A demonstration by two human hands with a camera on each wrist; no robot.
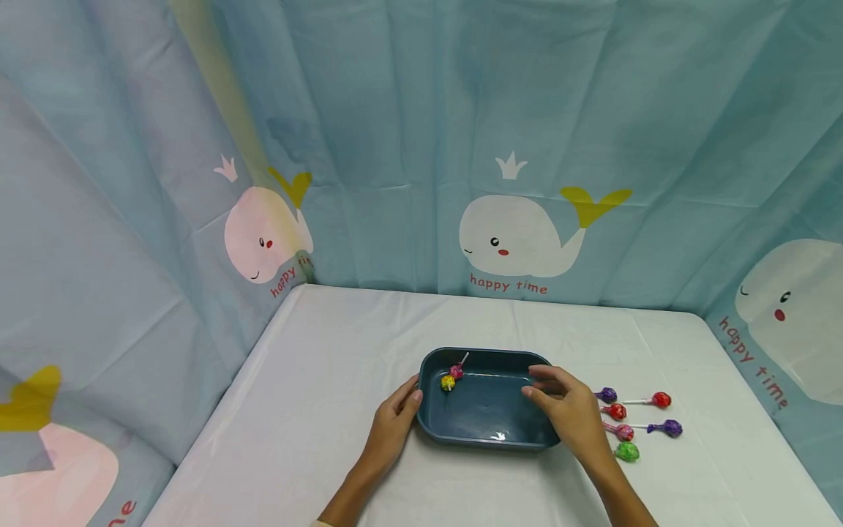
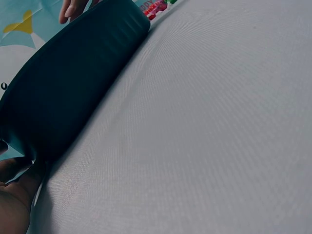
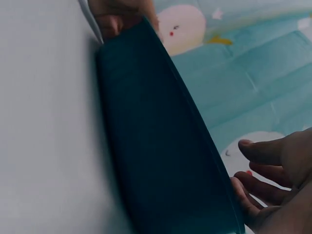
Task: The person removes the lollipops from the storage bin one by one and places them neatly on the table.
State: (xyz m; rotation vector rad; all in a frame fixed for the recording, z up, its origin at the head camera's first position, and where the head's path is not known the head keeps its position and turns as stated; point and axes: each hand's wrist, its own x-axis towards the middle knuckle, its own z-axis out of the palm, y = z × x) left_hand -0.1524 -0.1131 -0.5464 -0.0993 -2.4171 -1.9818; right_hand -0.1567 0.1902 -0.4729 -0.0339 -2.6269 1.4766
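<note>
A dark blue-green tray [image 1: 490, 439] with rounded corners sits on the white-covered table. My left hand [image 1: 388, 427] grips its left end; in the left wrist view the fingers [image 2: 22, 170] lie against the outer wall. Inside, near the left end, are a pink lollipop [image 1: 456, 372] with a white stick and a yellow lollipop [image 1: 448, 383]. Over the tray's right end hovers my right hand [image 1: 568, 405], thumb and fingers apart. Nothing shows between them, and the right wrist view has the lower fingers [image 3: 246, 202] close beside the rim; contact there is unclear.
Several wrapped lollipops lie right of the tray, among them a green one [image 1: 627, 451], a pink one [image 1: 623, 432], a purple one [image 1: 672, 428] and a red one [image 1: 661, 400]. My right hand hides some sticks. A whale-print curtain [image 1: 395, 146] rises behind the table [image 1: 309, 388].
</note>
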